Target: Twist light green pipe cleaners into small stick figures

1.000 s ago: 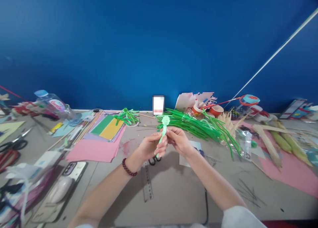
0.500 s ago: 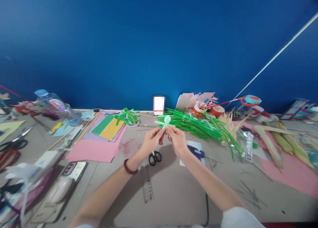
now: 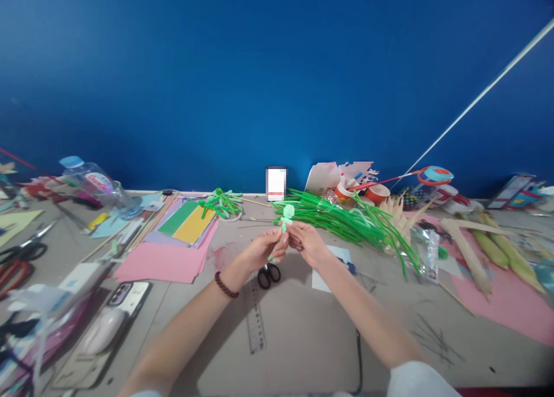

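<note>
Pale-green pipe-cleaner figure [image 3: 283, 224] stands upright above the grey counter [image 3: 303, 328], pinched between both hands in the head view. Left hand [image 3: 262, 250] closes its fingers around the lower stem; right hand [image 3: 307, 242] grips just beside it. Black scissors [image 3: 269, 274] lie below, a green pipe-cleaner bundle [image 3: 346, 218] behind.

At frame centre, the pale green pipe-cleaner figure [image 3: 284, 221] looks fuzzy and matt. The green pipe cleaners [image 3: 346, 219] right of centre lie in glossy clear plastic. The pink paper sheets [image 3: 167, 261] at left are matt; the ruler [image 3: 255, 322] below centre looks clear plastic.
</note>
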Available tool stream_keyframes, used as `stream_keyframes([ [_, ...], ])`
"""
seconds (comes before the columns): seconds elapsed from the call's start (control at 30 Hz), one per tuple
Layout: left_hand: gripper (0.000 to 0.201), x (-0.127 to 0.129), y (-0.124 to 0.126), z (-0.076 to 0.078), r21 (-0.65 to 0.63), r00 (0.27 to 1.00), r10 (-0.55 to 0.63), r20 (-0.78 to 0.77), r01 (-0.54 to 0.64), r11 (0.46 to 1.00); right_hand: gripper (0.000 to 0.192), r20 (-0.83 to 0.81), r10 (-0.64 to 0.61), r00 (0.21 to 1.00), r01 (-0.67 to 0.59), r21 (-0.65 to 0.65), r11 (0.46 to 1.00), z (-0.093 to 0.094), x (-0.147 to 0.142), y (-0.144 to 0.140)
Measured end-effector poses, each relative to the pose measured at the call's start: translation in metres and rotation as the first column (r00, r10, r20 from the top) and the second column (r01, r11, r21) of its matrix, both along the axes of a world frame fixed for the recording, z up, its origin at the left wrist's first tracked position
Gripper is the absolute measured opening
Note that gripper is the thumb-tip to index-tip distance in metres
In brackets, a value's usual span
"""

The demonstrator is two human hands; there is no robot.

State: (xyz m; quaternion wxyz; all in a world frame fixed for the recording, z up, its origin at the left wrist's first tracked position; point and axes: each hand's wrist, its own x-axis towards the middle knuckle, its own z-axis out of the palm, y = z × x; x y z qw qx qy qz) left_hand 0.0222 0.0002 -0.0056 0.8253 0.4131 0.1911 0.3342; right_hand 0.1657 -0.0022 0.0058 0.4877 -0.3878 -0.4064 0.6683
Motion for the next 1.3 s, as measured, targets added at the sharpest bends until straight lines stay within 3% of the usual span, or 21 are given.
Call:
stream_keyframes([
  [0.1, 0.036, 0.004, 0.001, 0.001, 0.191, 0.964, 0.22, -0.151, -0.19, 0.963, 0.033, 0.053, -0.136, 0.989, 0.134, 0.038, 0.99, -0.002, -0.001, 0.001],
  [0.2, 0.038, 0.009, -0.001, 0.003, 0.417, 0.836, 0.479, -0.267, -0.348, 0.84, 0.027, 0.155, -0.32, 0.935, 0.305, 0.112, 0.946, -0.006, -0.004, 0.0],
  [0.33, 0.031, 0.011, -0.007, 0.002, 0.631, 0.686, 0.666, -0.292, -0.385, 0.673, 0.022, 0.2, -0.42, 0.885, 0.39, 0.173, 0.904, -0.011, -0.007, -0.001],
  [0.4, 0.031, 0.011, -0.008, 0.002, 0.683, 0.668, 0.685, -0.29, -0.358, 0.637, 0.023, 0.179, -0.416, 0.891, 0.391, 0.16, 0.906, -0.014, -0.008, -0.001],
  [0.5, 0.036, 0.012, -0.008, 0.003, 0.617, 0.714, 0.637, -0.291, -0.369, 0.695, 0.025, 0.106, -0.403, 0.909, 0.39, 0.12, 0.913, -0.019, -0.012, 0.0],
  [0.6, 0.035, 0.015, -0.008, 0.004, 0.415, 0.803, 0.542, -0.249, -0.417, 0.809, 0.025, 0.036, -0.401, 0.915, 0.396, 0.11, 0.912, -0.021, -0.016, 0.0],
  [0.7, 0.033, 0.018, -0.008, 0.002, 0.247, 0.867, 0.469, -0.166, -0.424, 0.871, 0.024, -0.009, -0.409, 0.912, 0.408, 0.093, 0.908, -0.022, -0.019, -0.003],
  [0.8, 0.033, 0.021, -0.01, -0.002, 0.195, 0.887, 0.446, -0.119, -0.419, 0.887, 0.026, -0.046, -0.408, 0.912, 0.41, 0.043, 0.911, -0.023, -0.022, -0.007],
  [0.97, 0.033, 0.023, -0.01, -0.005, 0.239, 0.868, 0.476, -0.14, -0.437, 0.867, 0.033, -0.078, -0.374, 0.924, 0.365, -0.11, 0.924, -0.024, -0.023, -0.008],
  [1.07, 0.034, 0.021, -0.01, -0.004, 0.229, 0.887, 0.44, -0.137, -0.404, 0.886, 0.036, -0.106, -0.317, 0.943, 0.302, -0.134, 0.944, -0.019, -0.021, -0.007],
  [1.2, 0.032, 0.015, -0.01, 0.001, 0.052, 0.962, 0.271, -0.004, -0.271, 0.961, 0.038, -0.123, -0.269, 0.955, 0.262, -0.067, 0.963, -0.009, -0.019, -0.009],
  [1.3, 0.029, 0.009, -0.01, 0.004, -0.109, 0.98, 0.145, 0.138, -0.131, 0.985, 0.041, -0.137, -0.238, 0.962, 0.236, -0.037, 0.971, -0.005, -0.017, -0.01],
])
